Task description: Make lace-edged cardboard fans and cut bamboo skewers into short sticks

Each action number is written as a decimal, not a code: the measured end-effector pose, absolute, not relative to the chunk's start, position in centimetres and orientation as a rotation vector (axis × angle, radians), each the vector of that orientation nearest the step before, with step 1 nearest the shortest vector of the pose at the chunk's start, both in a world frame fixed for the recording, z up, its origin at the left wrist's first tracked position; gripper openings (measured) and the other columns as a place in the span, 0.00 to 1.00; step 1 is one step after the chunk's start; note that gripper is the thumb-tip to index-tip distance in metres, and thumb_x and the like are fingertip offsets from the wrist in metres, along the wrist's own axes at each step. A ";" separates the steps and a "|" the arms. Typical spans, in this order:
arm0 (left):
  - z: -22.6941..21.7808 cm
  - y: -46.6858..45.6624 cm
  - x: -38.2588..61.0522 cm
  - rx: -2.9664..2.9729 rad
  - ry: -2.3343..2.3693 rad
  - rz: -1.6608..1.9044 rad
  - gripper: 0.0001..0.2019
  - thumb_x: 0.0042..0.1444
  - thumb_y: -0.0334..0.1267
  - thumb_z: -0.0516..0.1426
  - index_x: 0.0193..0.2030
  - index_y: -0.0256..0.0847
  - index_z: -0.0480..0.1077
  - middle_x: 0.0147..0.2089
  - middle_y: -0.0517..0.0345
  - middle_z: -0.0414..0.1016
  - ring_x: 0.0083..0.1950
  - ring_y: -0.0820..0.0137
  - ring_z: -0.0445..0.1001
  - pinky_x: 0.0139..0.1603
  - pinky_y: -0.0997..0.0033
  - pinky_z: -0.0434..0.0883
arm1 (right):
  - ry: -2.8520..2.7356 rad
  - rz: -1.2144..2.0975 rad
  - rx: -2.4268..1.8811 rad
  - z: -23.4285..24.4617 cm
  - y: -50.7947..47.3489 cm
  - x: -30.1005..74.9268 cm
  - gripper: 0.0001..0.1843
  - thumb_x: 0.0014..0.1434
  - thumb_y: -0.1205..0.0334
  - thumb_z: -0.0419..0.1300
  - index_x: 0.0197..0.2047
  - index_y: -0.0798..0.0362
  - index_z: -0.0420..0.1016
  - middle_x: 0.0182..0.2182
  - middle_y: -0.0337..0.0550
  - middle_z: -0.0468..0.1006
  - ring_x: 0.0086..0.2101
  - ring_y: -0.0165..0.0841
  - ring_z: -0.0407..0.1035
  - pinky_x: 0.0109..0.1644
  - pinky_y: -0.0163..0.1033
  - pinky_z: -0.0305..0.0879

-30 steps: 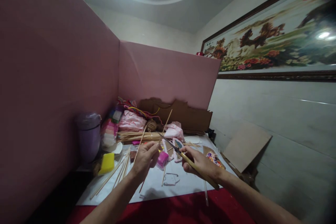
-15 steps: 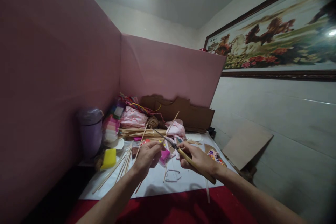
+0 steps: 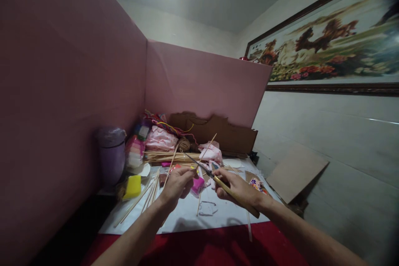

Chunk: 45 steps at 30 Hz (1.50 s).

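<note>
My left hand (image 3: 178, 185) pinches a thin wooden stick (image 3: 208, 148), which slants up and to the right from its fingertips. Another stick (image 3: 173, 160) passes behind or through that hand; I cannot tell whether it is held. In my right hand (image 3: 238, 187) are scissors with gold handles (image 3: 229, 191). Their dark blades (image 3: 199, 164) point up and left and cross the pinched stick close to my left fingertips. How far the blades are apart is hard to make out. Below the hands, a small outlined shape (image 3: 208, 208) lies on the white sheet (image 3: 181, 220).
Loose sticks (image 3: 151, 193) and a yellow block (image 3: 132, 187) lie at left, near a purple lidded bin (image 3: 112, 162). Behind are a stick bundle (image 3: 168, 157), a twine ball (image 3: 183, 144), pink patterned cloth (image 3: 160, 139) and torn cardboard (image 3: 215, 131). A magenta pack (image 3: 197, 186) sits between the hands.
The whole view has shifted slightly, so things appear a little further right. Both hands keep almost the same pose, with the scissors still at the stick.
</note>
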<state>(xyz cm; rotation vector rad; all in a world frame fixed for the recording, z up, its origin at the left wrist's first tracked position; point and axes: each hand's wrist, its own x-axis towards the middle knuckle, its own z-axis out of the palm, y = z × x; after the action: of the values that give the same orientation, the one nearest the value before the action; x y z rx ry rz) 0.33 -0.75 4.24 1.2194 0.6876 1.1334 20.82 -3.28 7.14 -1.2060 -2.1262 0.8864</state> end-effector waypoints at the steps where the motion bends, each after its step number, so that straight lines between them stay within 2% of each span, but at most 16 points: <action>1: 4.2 -0.7 0.3 1.230 0.691 1.134 0.10 0.50 0.40 0.54 0.25 0.36 0.66 0.12 0.71 0.50 0.13 0.83 0.42 0.13 0.79 0.40 | -2.123 0.893 -1.200 7.2 -3.3 20.8 0.20 0.51 0.47 0.60 0.40 0.52 0.64 0.27 0.35 0.67 0.26 0.27 0.59 0.28 0.31 0.54; 8: 4.0 -0.6 0.4 1.242 0.677 1.131 0.11 0.51 0.41 0.55 0.25 0.36 0.65 0.12 0.72 0.49 0.13 0.83 0.42 0.13 0.79 0.40 | -2.076 0.872 -1.199 7.5 -4.0 20.3 0.17 0.49 0.50 0.62 0.34 0.54 0.66 0.23 0.34 0.64 0.23 0.25 0.54 0.24 0.30 0.50; 12: 4.0 -0.6 0.2 1.259 0.677 1.133 0.11 0.50 0.42 0.55 0.24 0.37 0.64 0.12 0.71 0.49 0.13 0.82 0.43 0.13 0.79 0.40 | -2.024 0.896 -1.235 7.2 -4.3 20.1 0.16 0.48 0.52 0.63 0.33 0.54 0.67 0.23 0.35 0.67 0.24 0.27 0.59 0.26 0.31 0.53; 18: 4.1 -0.6 0.3 1.318 0.736 1.155 0.13 0.51 0.46 0.54 0.24 0.37 0.64 0.13 0.71 0.48 0.14 0.81 0.43 0.15 0.78 0.41 | -2.005 0.800 -1.284 6.7 -4.3 20.0 0.19 0.45 0.49 0.66 0.32 0.53 0.67 0.22 0.36 0.71 0.24 0.30 0.64 0.27 0.32 0.56; 22: 3.6 -0.8 0.4 1.642 0.909 1.425 0.14 0.51 0.43 0.56 0.20 0.38 0.65 0.17 0.63 0.58 0.20 0.77 0.54 0.21 0.76 0.51 | -1.991 0.762 -1.306 6.8 -4.3 19.8 0.18 0.44 0.50 0.66 0.31 0.53 0.68 0.19 0.34 0.68 0.22 0.28 0.61 0.25 0.32 0.53; 25: 3.0 -0.9 0.4 1.939 1.058 1.632 0.09 0.51 0.36 0.56 0.21 0.40 0.68 0.22 0.58 0.65 0.26 0.73 0.61 0.29 0.75 0.56 | -1.954 0.771 -1.309 6.7 -4.6 19.5 0.18 0.44 0.50 0.66 0.30 0.54 0.68 0.19 0.33 0.66 0.22 0.27 0.57 0.24 0.32 0.51; 29: 2.5 -0.9 0.2 2.131 1.156 1.653 0.10 0.55 0.34 0.52 0.25 0.41 0.69 0.25 0.56 0.68 0.27 0.71 0.64 0.32 0.74 0.57 | -1.907 0.814 -1.262 6.2 -4.9 19.2 0.19 0.45 0.49 0.66 0.32 0.55 0.68 0.20 0.32 0.63 0.23 0.26 0.55 0.24 0.31 0.51; 32: 2.6 -0.9 0.1 2.078 1.173 1.667 0.09 0.55 0.35 0.53 0.27 0.42 0.71 0.26 0.55 0.69 0.27 0.70 0.65 0.32 0.74 0.57 | -1.895 0.820 -1.230 5.7 -5.0 19.1 0.21 0.45 0.46 0.65 0.33 0.55 0.68 0.20 0.32 0.61 0.22 0.26 0.54 0.23 0.31 0.50; 36: 3.0 -1.1 -0.1 1.949 1.192 1.706 0.06 0.53 0.36 0.55 0.27 0.42 0.71 0.24 0.57 0.68 0.25 0.72 0.63 0.31 0.75 0.55 | -1.871 0.820 -1.238 5.2 -5.2 18.6 0.23 0.46 0.44 0.63 0.33 0.56 0.67 0.19 0.33 0.62 0.21 0.25 0.54 0.23 0.31 0.50; 41: 3.4 -1.1 -0.2 1.845 1.171 1.674 0.10 0.52 0.38 0.56 0.22 0.40 0.68 0.19 0.61 0.62 0.23 0.74 0.57 0.28 0.75 0.52 | -1.852 0.779 -1.304 5.0 -5.7 17.8 0.18 0.47 0.50 0.64 0.34 0.55 0.68 0.20 0.33 0.63 0.23 0.26 0.55 0.25 0.32 0.52; 45: 4.1 -0.9 -0.3 1.497 0.964 1.523 0.14 0.46 0.44 0.59 0.18 0.38 0.64 0.17 0.64 0.57 0.20 0.78 0.52 0.22 0.76 0.49 | -1.885 0.656 -1.350 5.1 -6.0 17.6 0.17 0.45 0.53 0.66 0.32 0.54 0.68 0.18 0.31 0.60 0.22 0.25 0.53 0.24 0.31 0.50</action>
<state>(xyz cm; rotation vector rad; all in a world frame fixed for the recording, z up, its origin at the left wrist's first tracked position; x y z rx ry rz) -0.31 -0.91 4.14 1.4971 0.9641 1.5234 17.62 -5.99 5.11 -1.3503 -1.8849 0.6560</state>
